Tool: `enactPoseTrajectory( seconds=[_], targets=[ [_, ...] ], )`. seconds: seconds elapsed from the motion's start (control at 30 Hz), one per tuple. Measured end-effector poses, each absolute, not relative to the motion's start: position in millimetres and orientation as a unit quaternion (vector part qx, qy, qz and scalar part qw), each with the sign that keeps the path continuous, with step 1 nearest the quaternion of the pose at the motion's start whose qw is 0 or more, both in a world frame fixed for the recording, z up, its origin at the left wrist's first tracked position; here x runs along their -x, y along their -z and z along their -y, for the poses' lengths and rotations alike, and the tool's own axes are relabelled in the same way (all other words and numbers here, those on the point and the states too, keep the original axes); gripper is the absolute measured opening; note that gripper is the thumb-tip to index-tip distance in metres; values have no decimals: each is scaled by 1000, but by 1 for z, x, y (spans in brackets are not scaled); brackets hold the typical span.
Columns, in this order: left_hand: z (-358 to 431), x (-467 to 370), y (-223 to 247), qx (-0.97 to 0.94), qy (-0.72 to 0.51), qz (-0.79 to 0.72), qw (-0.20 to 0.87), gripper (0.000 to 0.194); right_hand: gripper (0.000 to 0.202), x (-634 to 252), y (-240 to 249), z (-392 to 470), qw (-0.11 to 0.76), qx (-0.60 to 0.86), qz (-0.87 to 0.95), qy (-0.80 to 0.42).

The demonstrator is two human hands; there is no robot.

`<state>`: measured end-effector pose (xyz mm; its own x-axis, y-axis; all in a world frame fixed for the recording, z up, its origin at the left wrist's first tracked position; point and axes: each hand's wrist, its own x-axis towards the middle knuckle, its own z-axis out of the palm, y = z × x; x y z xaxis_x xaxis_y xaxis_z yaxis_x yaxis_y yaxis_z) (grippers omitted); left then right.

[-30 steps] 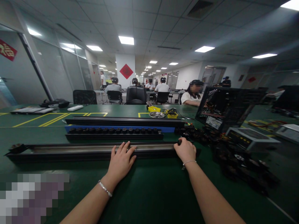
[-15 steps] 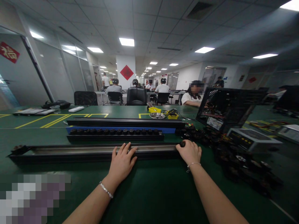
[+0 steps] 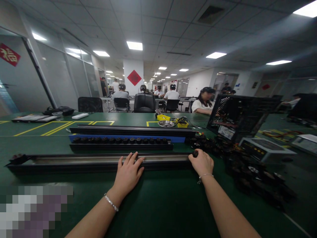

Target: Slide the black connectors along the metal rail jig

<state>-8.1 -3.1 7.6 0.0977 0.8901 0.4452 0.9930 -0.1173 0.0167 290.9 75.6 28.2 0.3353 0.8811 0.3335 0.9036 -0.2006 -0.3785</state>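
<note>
A long black channel (image 3: 74, 168) with a metallic strip inside lies across the table in front of me. My left hand (image 3: 129, 173) rests on its middle, fingers spread over the near edge. At the channel's right end my right hand (image 3: 203, 163) pinches a small black round part (image 3: 195, 153), mostly hidden by the fingers. Just behind lies a shorter black channel (image 3: 123, 146) holding a row of several black round parts (image 3: 132, 140). A blue strip (image 3: 179, 138) and another long black channel (image 3: 133, 131) lie beyond it.
Loose black parts (image 3: 255, 175) are heaped at the right. Near them stand a power supply unit (image 3: 267, 150) and an open computer case (image 3: 240, 115). A metal dish (image 3: 165, 124) and yellow trays (image 3: 163, 117) are farther back. A person (image 3: 203, 104) sits across the table.
My right hand has shifted slightly right with the small black round part. My left hand stays on the channel, and the view has moved a little.
</note>
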Motion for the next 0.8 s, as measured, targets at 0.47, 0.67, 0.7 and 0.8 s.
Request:
enactPoseTrajectory(
  seconds=[0.47, 0.67, 0.7, 0.8],
  targets=[
    [4, 8, -7, 726, 176, 647, 155, 38, 57, -298, -23, -77, 245, 801, 546, 11],
    [4, 8, -7, 724, 183, 646, 155, 38, 57, -302, -25, -78, 243, 803, 544, -14],
    [4, 8, -7, 724, 184, 646, 157, 38, 57, -302, -26, -78, 245, 803, 543, -15],
    [4, 8, -6, 725, 189, 642, 162, 37, 58, -302, -27, -78, 251, 805, 538, -17]
  ],
)
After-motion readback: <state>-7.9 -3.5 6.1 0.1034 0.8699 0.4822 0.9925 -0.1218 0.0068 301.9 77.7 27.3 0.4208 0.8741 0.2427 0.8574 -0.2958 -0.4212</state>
